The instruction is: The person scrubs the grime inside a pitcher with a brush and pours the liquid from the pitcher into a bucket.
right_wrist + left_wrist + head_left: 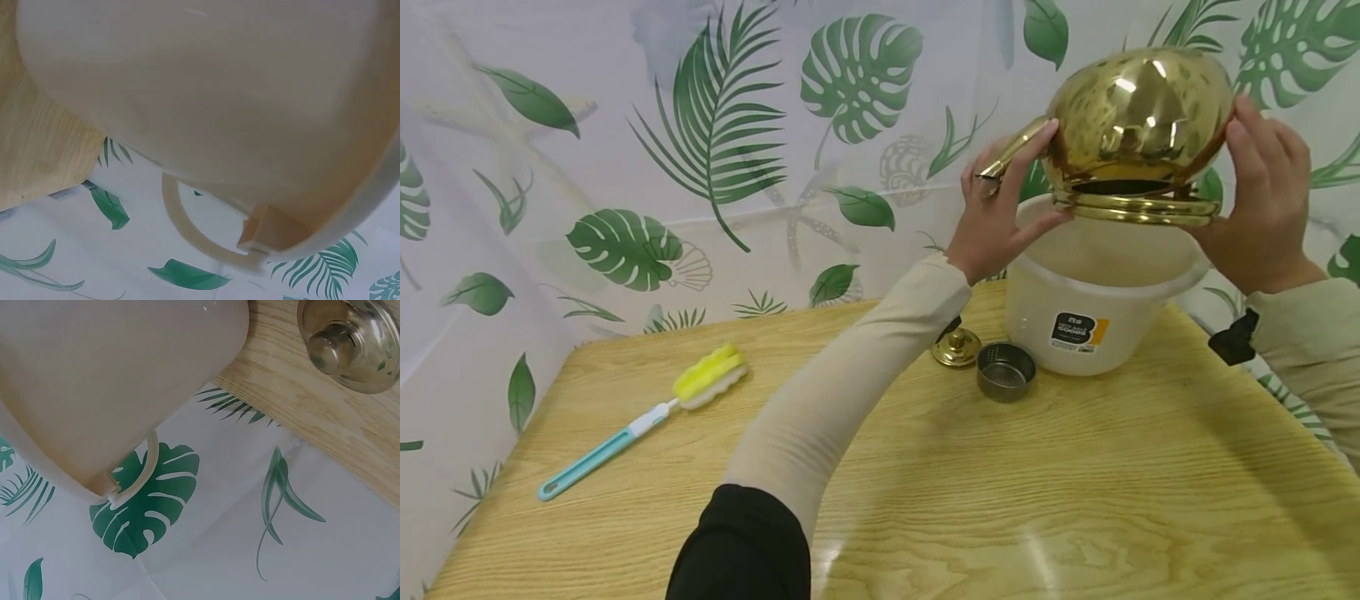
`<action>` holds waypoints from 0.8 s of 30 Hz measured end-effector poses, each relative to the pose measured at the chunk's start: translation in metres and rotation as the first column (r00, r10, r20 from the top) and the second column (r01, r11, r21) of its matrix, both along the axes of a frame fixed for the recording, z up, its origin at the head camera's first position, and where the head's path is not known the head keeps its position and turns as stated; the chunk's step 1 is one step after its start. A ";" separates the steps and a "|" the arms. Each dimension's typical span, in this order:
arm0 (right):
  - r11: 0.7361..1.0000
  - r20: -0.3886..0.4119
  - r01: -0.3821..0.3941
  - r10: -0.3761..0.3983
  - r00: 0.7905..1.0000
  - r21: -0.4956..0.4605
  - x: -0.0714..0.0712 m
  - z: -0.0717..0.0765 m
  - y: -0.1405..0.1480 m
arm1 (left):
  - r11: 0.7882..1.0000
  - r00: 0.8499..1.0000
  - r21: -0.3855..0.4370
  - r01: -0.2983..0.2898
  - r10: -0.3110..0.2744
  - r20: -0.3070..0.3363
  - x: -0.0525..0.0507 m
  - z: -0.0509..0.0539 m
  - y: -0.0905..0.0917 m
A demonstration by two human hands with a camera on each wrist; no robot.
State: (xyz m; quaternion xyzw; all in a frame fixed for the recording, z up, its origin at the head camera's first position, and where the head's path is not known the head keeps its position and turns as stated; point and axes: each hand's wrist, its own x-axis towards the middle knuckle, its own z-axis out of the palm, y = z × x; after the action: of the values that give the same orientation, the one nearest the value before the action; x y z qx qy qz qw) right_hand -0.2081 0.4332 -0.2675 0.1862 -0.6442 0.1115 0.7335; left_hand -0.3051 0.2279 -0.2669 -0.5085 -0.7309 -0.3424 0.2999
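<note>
A shiny gold teapot is held upside down above a white bucket, its opening facing down. With the spout between its fingers, my left hand grips the pot's left side. My right hand holds the opposite side, fingers spread along the body and thumb low by the rim. Below them, the bucket's wall fills much of the left wrist view and the right wrist view; both hands and the teapot are out of sight there. Whether anything falls from the pot cannot be seen.
A gold lid and a metal strainer cup sit on the wooden table, left of the bucket. At the far left lies a sponge brush with a blue handle. A leaf-print cloth hangs behind the table.
</note>
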 end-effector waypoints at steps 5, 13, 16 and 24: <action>0.999 -0.024 0.031 -0.032 0.999 -0.035 -0.004 -0.006 0.000 | 1.000 0.999 -0.027 -0.013 0.012 -0.033 0.001 -0.006 0.000; 0.998 -0.036 0.056 -0.058 0.998 -0.033 -0.005 -0.018 0.002 | 0.998 0.998 -0.056 -0.022 0.019 -0.061 0.006 -0.018 0.000; 0.998 -0.043 0.063 -0.064 0.997 -0.017 -0.003 -0.020 0.001 | 0.998 0.997 -0.054 -0.013 0.009 -0.078 0.007 -0.022 -0.001; 0.997 -0.080 0.070 -0.068 0.995 0.022 -0.001 -0.021 0.002 | 0.999 0.994 -0.044 0.007 -0.012 -0.110 0.005 -0.027 -0.002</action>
State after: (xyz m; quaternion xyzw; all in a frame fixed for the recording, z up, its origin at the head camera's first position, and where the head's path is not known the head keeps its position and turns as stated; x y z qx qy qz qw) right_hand -0.2092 0.4350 -0.2881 0.1771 -0.6221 0.0707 0.7594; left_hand -0.2996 0.2255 -0.2942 -0.5365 -0.7180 -0.2992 0.3272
